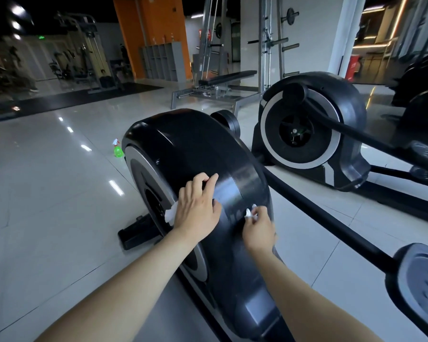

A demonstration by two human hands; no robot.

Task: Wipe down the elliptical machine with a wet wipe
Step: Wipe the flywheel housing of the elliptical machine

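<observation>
Your left hand (pixel 197 211) lies flat on the elliptical machine's black flywheel housing (pixel 195 149), a wet wipe (pixel 170 213) trapped beneath its palm at 9 o'clock for broad strokes, while your right hand (pixel 258 229) pinches a second wipe (pixel 249 213) for the housing's right edge.

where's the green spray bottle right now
In the head view the green spray bottle stands on the tiled floor at left of centre, just left of the near elliptical's black flywheel housing and well beyond the left hand.
</observation>
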